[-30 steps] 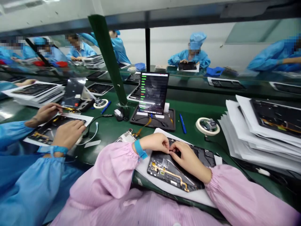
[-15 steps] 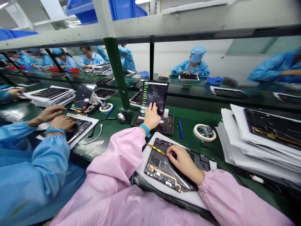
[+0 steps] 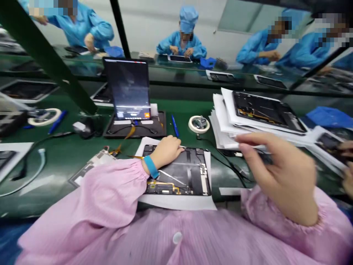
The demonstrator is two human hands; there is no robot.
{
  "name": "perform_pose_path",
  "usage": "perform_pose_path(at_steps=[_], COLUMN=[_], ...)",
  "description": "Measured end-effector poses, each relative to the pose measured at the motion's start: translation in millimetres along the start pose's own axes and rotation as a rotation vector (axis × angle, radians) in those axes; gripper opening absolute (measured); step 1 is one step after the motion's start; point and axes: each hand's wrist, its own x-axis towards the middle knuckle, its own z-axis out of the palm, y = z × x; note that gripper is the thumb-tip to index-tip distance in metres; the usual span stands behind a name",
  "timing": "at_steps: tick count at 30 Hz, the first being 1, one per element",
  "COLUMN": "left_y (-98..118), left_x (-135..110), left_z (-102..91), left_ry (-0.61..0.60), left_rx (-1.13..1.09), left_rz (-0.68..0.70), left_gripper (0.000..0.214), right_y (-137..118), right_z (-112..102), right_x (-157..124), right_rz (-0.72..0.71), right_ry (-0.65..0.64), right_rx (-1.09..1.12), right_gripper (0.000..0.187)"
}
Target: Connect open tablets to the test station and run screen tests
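Note:
An opened tablet, its dark inner parts and gold ribbon cable showing, lies on a white sheet in front of me. My left hand is on its upper part, fingers curled together; what they hold, if anything, is hidden. Raised to the right, blurred by motion, my right hand has thumb and forefinger apart and nothing visible between them. It is in front of a stack of white sheets with another opened tablet on top. A lit screen stands upright behind my left hand.
The lit screen stands at a black tray. Nearby are a blue pen, a tape roll and black cables. A green post slants at left. Co-workers in blue sit across the bench; another person's hand shows at right.
My view has turned right. My left hand has gone from the lit screen down to the opened tablet. My right hand has left the tablet and risen rightward. The screen's display has changed.

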Motion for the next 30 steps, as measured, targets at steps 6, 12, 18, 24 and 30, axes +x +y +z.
perform_pose_path(at_steps=[6, 12, 18, 24, 30], left_y=[-4.3, -4.2, -3.7, -5.2, -5.6], left_x=[2.4, 2.1, -1.8, 0.2, 0.4], left_z=[6.7, 8.5, 3.8, 7.6, 7.7], left_ry=[0.004, -0.030, 0.023, -0.051, -0.042], left_rx=[0.029, 0.086, -0.013, -0.105, -0.141], left_rz=[-0.025, -0.019, -0.016, -0.043, -0.052], left_gripper=[0.025, 0.027, 0.035, 0.031, 0.031], right_y=[52.5, 69.9, 66.7, 71.7, 73.1], right_z=[67.6, 107.5, 74.4, 72.6, 79.8], right_x=[-56.8, -71.4, -81.3, -93.3, -100.3], right_rz=[0.103, 0.194, 0.367, 0.130, 0.104], right_ry=[-0.557, -0.358, -0.488, -0.513, -0.525], right_rx=[-0.022, -0.066, 0.582, 0.262, 0.216], right_gripper=[0.010, 0.021, 0.026, 0.025, 0.025])
